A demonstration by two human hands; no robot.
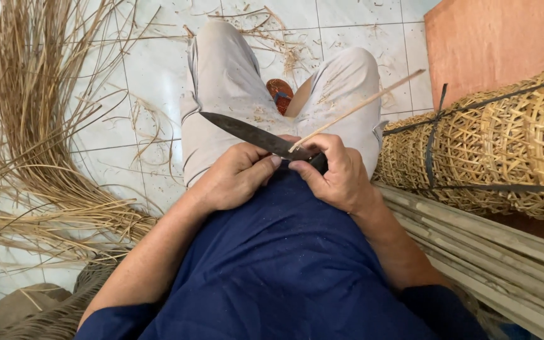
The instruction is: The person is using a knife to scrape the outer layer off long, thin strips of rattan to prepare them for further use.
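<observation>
Head view: I am seeing the right hand [341, 173] clenching the handle of a dark knife [253, 134], blade lying across the lap. Left hand [234, 176] is pinching a thin cane strip [360, 107] against the blade. Woven rolls [505, 138] are lying at the floor's right edge.

No packages, labels, signs or screens show anywhere around either hand: nothing printed, boxed or lit appears in this view
</observation>
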